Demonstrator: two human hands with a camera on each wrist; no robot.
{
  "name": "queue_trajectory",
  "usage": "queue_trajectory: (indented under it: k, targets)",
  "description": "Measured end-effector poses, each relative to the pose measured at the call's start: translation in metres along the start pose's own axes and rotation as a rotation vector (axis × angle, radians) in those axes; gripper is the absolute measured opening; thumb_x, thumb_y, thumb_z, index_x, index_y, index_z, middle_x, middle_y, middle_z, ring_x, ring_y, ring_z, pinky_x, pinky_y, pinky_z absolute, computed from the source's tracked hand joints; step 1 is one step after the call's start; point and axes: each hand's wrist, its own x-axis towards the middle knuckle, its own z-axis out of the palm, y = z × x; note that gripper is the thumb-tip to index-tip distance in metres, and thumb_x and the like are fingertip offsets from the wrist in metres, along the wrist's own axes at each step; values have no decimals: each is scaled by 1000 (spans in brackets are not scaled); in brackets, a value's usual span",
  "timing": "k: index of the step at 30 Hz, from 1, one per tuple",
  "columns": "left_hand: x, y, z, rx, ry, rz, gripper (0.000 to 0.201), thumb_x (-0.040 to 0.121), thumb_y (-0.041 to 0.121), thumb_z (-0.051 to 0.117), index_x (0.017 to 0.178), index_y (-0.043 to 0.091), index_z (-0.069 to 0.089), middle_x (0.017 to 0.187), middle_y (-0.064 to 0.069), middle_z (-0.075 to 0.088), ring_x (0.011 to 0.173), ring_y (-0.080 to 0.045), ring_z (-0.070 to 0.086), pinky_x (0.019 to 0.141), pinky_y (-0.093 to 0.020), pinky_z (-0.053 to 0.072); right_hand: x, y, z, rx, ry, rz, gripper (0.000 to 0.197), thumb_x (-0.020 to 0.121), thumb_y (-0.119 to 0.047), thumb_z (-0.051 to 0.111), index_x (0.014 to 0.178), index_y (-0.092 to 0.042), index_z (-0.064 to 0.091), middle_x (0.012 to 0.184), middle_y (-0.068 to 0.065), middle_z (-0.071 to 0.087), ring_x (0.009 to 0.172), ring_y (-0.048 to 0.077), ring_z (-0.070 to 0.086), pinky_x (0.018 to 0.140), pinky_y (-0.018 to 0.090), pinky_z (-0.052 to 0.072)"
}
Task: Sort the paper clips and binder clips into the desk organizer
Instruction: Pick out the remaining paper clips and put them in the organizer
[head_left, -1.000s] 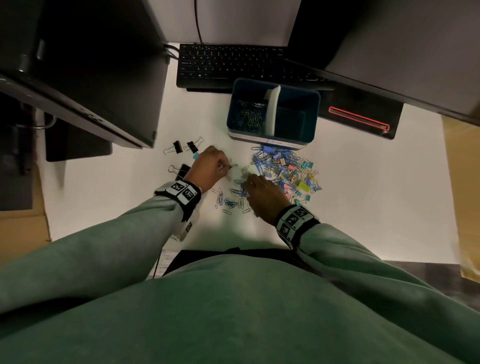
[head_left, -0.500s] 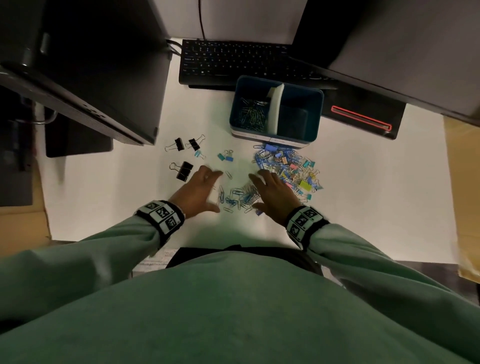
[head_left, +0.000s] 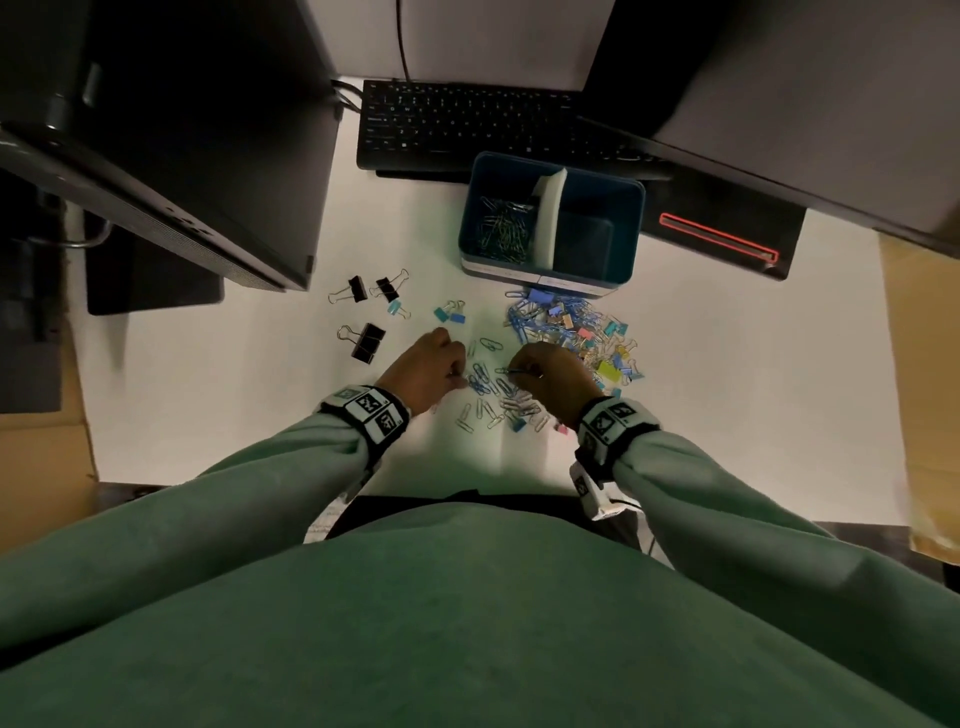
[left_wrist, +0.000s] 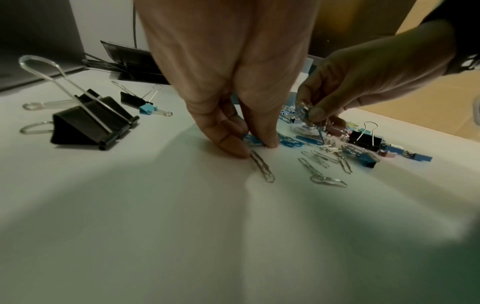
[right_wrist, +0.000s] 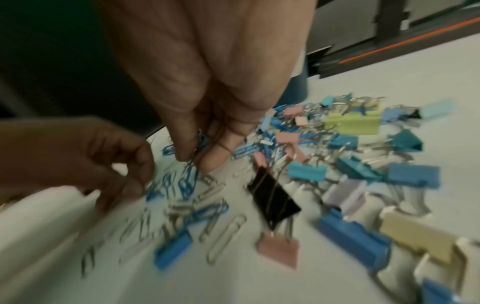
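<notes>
While my right hand (right_wrist: 207, 127) pinches a small bunch of blue paper clips (right_wrist: 193, 162) between thumb and fingertips, my left hand (left_wrist: 233, 115) closes its fingertips on a blue clip against the desk (left_wrist: 233, 236), a silver paper clip (left_wrist: 262, 167) lying just at my thumb. These are thin bent wire, light and slick, so I judge they tangle and slide; best nipped at the looped end. Just right of my right hand lies the pile of binder clips (head_left: 582, 332). Beyond both hands stands the desk organizer (head_left: 631, 228), paper clips already in its left compartment.
</notes>
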Motion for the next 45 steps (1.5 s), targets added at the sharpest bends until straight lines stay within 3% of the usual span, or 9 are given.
queue_trajectory:
  k: [11, 16, 20, 27, 30, 34, 37, 40, 45]
  targets:
    - [-10, 11, -6, 55, -133, -38, 16, 90, 21, 63, 90, 7, 56, 95, -6, 49, 81, -14, 49, 82, -32, 48, 55, -71, -93, 291, 438, -63, 9, 90, -17, 65, 97, -11, 67, 89, 1, 70, 75, 8, 65, 71, 13, 52]
    - [-11, 38, -39, -91, 15, -9, 14, 90, 22, 63, 90, 8, 59, 92, -3, 59, 80, -13, 58, 77, -27, 52, 73, -73, -84, -72, 308, -105, 33, 88, -15, 66, 120, -8, 60, 119, 11, 58, 98, 19, 59, 90, 26, 49]
    - [18, 66, -83, -239, 302, 21, 13, 90, 25, 63, 94, 13, 60, 93, 1, 60, 82, -11, 58, 71, -16, 46, 29, -51, -53, -73, 381, -200, 23, 87, -12, 67, 109, -10, 61, 112, 5, 58, 90, 14, 60, 80, 14, 47]
    - [49, 78, -105, -131, 460, 142, 27, 86, 24, 68, 108, 14, 56, 115, -5, 50, 96, -16, 57, 84, -31, 51, -38, -12, 6, -451, -103, -104, 38, 87, -36, 66, 115, -14, 51, 112, 5, 57, 93, 25, 62, 69, 32, 48]
    - [16, 55, -77, -26, 277, 114, 38, 84, 29, 70, 115, 18, 49, 120, -3, 44, 97, -16, 57, 83, -31, 52, -41, -6, 23, -530, -109, -112, 41, 90, -33, 60, 121, -10, 49, 114, 9, 58, 97, 29, 62, 71, 38, 51]
    - [-24, 9, -22, 154, -91, 6, 98, 69, 39, 82, 147, 19, 27, 143, -11, 24, 123, -28, 43, 101, -40, 45, -37, -5, 29, -523, -108, -136, 28, 91, -21, 52, 115, -7, 51, 110, 12, 58, 92, 31, 63, 68, 37, 49]
    - [-28, -6, 7, 201, -96, 48, 121, 61, 40, 87, 153, 18, 12, 148, -16, 18, 130, -31, 32, 108, -39, 38, -34, -3, 24, -364, -93, -99, 21, 86, -16, 55, 105, -8, 55, 102, 12, 60, 86, 31, 61, 66, 33, 46]
    - [-23, -4, 15, 152, -70, 110, 110, 67, 37, 84, 152, 15, 17, 146, -15, 23, 127, -29, 36, 108, -37, 38, -24, -7, 10, -96, -44, -36, 15, 80, -11, 64, 94, -9, 59, 90, 8, 63, 80, 26, 61, 65, 28, 47]
    - [-16, 8, 13, 103, -61, 184, 44, 83, 18, 72, 122, 7, 54, 121, -13, 46, 103, -25, 52, 91, -37, 48, 18, -38, -12, 79, 143, -26, 14, 79, -8, 66, 91, -7, 60, 84, 3, 60, 75, 18, 56, 67, 29, 48]
